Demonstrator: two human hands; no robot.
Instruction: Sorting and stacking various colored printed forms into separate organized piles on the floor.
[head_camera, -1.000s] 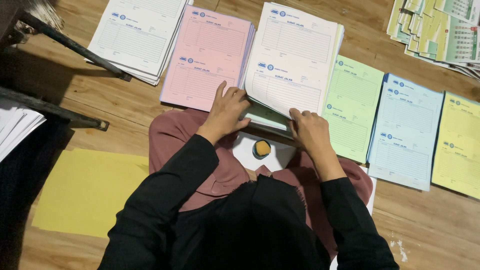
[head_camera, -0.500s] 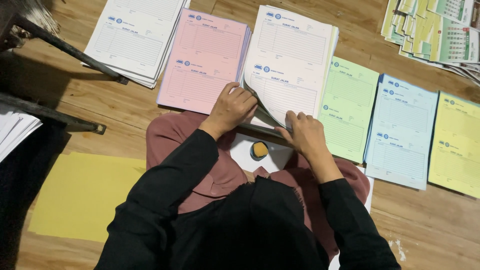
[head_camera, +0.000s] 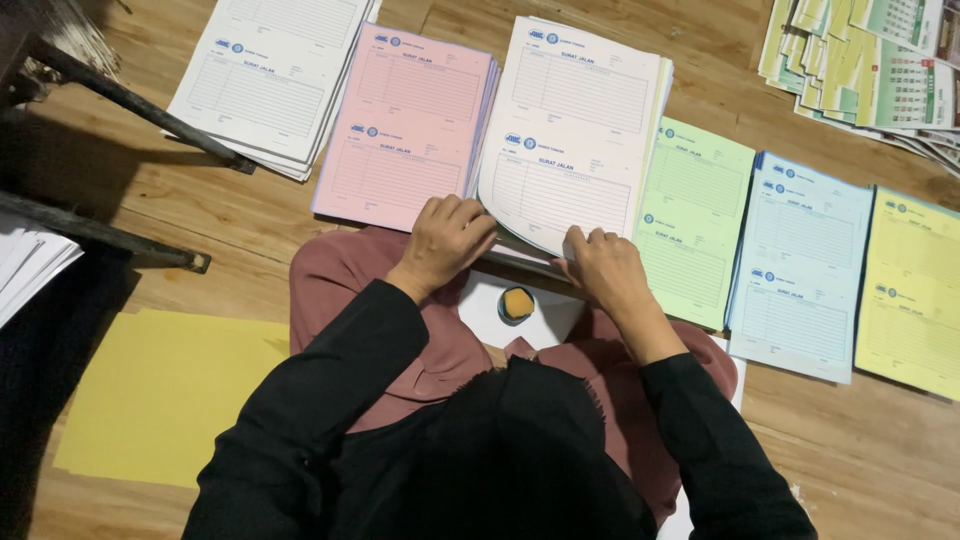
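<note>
So the left hand (head_camera: 447, 243) is curled into a loose fist, knuckles up, fingertips tucked under the near left corner of the white form stack (head_camera: 575, 130) and lifting its edge. The right hand (head_camera: 607, 270) sits at about 3 o'clock from it, fingers bent and pinching the near edge of the same top sheets, which bow upward between the two hands. That white stack lies on the wooden floor (head_camera: 420, 20) right in front of the person, at 12 o'clock from the lap.

Just at 6 o'clock from the hands there's one small round orange thing (head_camera: 517, 303) sitting on a white sheet in the lap; can't tell what it is.

Counting the form piles going outward: one pink stack (head_camera: 405, 125) touching the white one at 9 o'clock, another white pile (head_camera: 270, 80) further at 10 o'clock, then at 3 o'clock one green stack (head_camera: 695, 215), one blue stack (head_camera: 800, 265) and one yellow stack (head_camera: 915, 290). Six piles total. A fan of multicoloured printed sheets (head_camera: 870, 60) is off at 1 o'clock, and one plain yellow sheet (head_camera: 165, 395) lies at 8 o'clock.
</note>
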